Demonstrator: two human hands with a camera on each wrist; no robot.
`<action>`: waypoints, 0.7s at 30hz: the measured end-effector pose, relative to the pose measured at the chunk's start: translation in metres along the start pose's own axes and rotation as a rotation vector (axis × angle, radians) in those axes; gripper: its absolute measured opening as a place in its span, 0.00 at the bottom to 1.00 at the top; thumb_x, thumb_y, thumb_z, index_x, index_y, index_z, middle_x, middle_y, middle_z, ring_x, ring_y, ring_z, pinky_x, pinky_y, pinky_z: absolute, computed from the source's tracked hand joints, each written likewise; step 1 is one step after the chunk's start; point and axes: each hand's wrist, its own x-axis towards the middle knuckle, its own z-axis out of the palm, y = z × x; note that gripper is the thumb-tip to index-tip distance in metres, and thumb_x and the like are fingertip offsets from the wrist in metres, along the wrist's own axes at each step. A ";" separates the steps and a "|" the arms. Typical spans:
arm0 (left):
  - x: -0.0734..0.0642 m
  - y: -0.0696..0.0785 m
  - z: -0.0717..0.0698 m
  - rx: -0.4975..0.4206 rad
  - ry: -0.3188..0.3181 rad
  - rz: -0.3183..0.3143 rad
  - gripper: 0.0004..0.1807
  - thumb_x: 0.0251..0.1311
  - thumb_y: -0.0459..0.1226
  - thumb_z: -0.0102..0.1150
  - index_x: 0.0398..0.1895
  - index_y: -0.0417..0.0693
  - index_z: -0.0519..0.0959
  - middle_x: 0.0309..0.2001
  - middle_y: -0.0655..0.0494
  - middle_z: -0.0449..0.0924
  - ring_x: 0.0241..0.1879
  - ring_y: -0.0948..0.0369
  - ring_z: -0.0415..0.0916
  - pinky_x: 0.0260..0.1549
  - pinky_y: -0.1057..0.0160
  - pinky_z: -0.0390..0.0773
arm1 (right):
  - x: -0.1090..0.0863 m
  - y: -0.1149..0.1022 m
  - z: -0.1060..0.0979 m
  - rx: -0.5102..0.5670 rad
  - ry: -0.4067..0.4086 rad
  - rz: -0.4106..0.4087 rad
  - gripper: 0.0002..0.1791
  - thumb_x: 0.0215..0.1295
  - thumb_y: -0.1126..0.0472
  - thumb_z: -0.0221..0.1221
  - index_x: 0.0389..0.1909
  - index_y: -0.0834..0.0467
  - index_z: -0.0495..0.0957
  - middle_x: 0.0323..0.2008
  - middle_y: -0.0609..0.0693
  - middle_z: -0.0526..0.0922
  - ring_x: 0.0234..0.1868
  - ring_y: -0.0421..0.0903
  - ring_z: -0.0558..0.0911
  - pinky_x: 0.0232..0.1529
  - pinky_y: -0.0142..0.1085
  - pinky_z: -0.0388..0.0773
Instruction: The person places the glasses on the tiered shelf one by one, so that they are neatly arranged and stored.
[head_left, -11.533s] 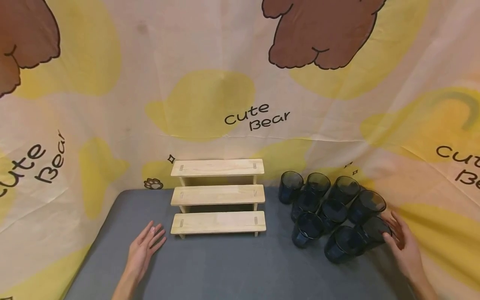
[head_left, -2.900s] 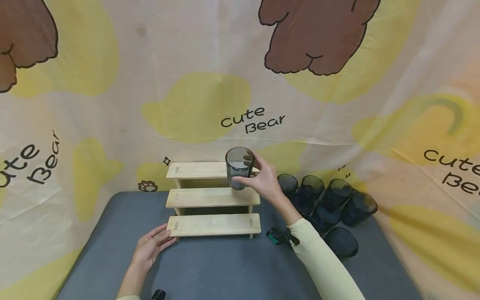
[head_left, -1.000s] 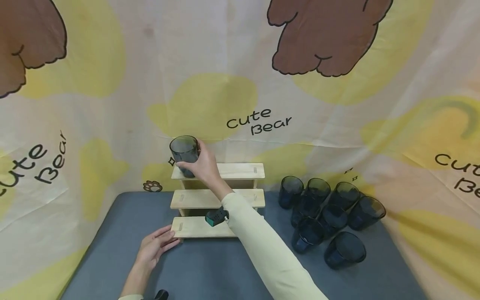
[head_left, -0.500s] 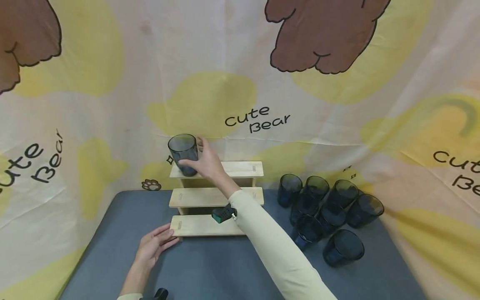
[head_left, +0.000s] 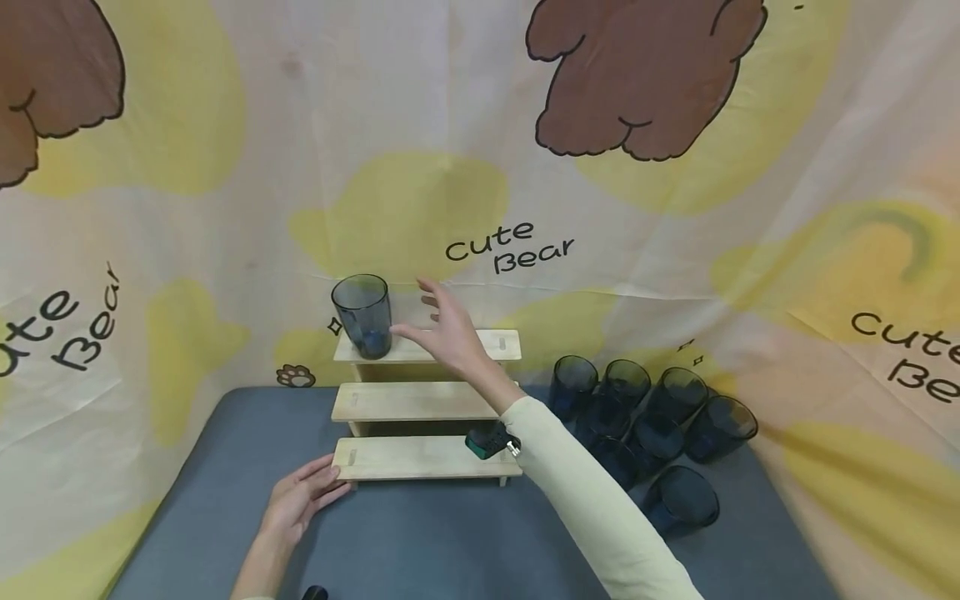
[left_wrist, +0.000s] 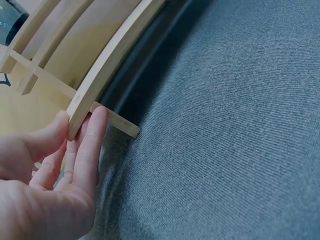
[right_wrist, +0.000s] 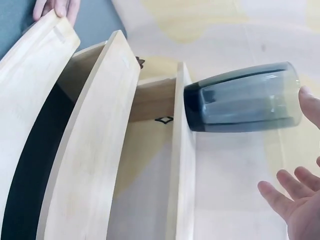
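A smoky blue drinking glass (head_left: 363,317) stands upright on the left end of the top tier of a three-tier wooden shelf (head_left: 427,403). Just to its right is my right hand (head_left: 448,333), fingers spread and apart from the glass. In the right wrist view the same glass (right_wrist: 245,97) rests on the top board, with the fingers (right_wrist: 290,192) off it. My left hand (head_left: 298,500) holds the left end of the lowest tier. The left wrist view has its thumb (left_wrist: 47,137) on one face of the board and fingers underneath.
Several more dark blue glasses (head_left: 678,396) stand grouped on the grey tabletop (head_left: 420,542), right of the shelf; the right sleeve (head_left: 585,500) partly covers some. A printed cloth (head_left: 405,208) hangs behind the table and at its sides.
The right hand took a glass from the group at right and carried it left to the top tier. It has now let go and drawn back rightward. The left hand came onto the lowest tier.
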 end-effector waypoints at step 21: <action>0.000 -0.002 0.000 0.010 0.005 -0.002 0.34 0.68 0.30 0.57 0.72 0.28 0.55 0.39 0.55 0.83 0.40 0.60 0.83 0.52 0.55 0.84 | -0.066 0.009 -0.066 -0.088 -0.025 -0.165 0.47 0.56 0.53 0.72 0.74 0.54 0.58 0.69 0.50 0.67 0.68 0.45 0.68 0.67 0.40 0.72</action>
